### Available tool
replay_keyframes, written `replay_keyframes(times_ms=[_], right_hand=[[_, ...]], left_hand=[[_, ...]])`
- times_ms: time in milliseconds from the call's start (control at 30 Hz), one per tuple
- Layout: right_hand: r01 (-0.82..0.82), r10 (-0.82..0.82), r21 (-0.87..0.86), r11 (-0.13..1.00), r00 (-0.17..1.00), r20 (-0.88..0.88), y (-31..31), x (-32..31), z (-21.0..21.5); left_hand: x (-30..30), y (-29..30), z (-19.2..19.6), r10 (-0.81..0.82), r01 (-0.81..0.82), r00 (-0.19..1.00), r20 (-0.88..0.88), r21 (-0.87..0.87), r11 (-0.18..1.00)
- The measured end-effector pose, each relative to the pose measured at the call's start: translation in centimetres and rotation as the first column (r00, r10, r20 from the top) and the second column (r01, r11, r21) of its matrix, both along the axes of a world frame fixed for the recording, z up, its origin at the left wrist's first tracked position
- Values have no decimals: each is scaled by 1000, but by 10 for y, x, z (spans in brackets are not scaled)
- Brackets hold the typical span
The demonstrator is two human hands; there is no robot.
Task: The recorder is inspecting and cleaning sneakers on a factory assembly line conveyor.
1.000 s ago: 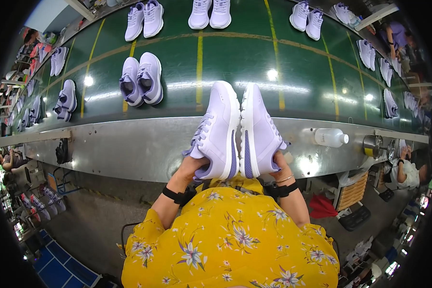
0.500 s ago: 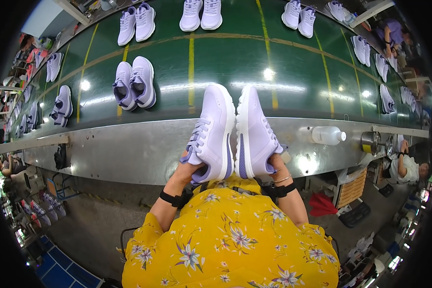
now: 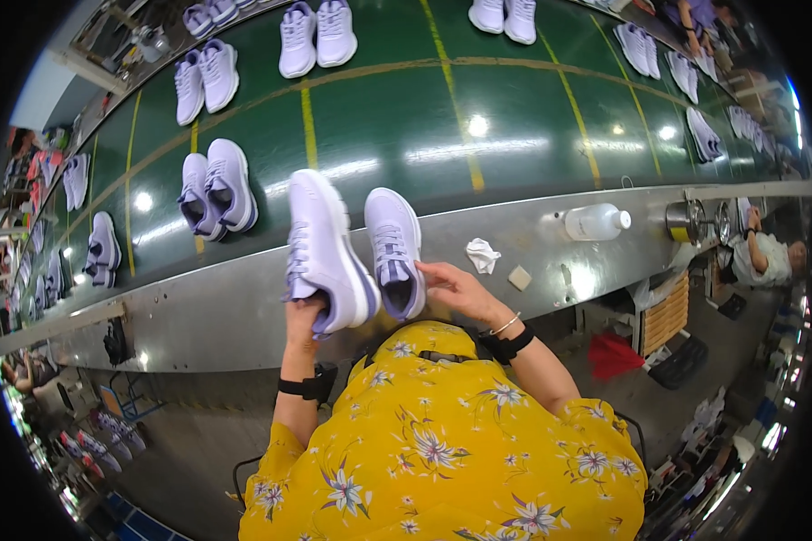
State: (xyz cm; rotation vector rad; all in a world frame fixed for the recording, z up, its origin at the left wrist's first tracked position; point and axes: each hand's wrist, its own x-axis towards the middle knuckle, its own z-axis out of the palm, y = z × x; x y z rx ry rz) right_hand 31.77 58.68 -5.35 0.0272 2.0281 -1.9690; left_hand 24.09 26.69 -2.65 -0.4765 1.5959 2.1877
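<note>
My left hand [image 3: 301, 321] is closed on a lilac sneaker [image 3: 314, 225], its fingers tucked into the collar. That shoe is held up, tilted so its white sole edge faces right. Just right of it, a matching lilac sneaker [image 3: 393, 216] points toe away from me over the edge of the metal ledge, its top and laces upward. My right hand [image 3: 460, 290] is beside this second shoe's collar with its fingers stretched out, the fingertips at the shoe's side. Whether the fingertips press on it I cannot tell.
A metal ledge [image 3: 532, 225] runs along the green conveyor belt [image 3: 370, 117]. On the ledge are a crumpled white tissue [image 3: 483, 256], a small pale block [image 3: 520, 278], a white bottle [image 3: 595, 222] and a metal pot [image 3: 684, 222]. Several sneaker pairs, including one pair [image 3: 218, 191], stand on the belt.
Both sneakers have moved left and come apart from being sole to sole. My right hand has come out of its shoe, which now faces top up. The tissue and block show more fully.
</note>
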Motion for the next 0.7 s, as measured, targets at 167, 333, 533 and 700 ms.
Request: replay_keyframes(times_ms=[167, 333, 533, 700], right_hand=[[171, -220, 372, 912, 971, 92, 8, 9, -1], [632, -304, 699, 334, 775, -555, 32, 16, -16], [588, -207, 590, 553, 783, -586, 52, 16, -75], [704, -356, 473, 529, 690, -630, 65, 28, -43]], left_hand=[[-10, 0, 17, -24, 24, 997, -79, -3, 1000], [-15, 18, 13, -339, 258, 914, -222, -325, 910], [-12, 84, 4, -508, 468, 830, -232, -207, 859], [-2, 146, 18, -440, 440, 898, 21, 5, 898]])
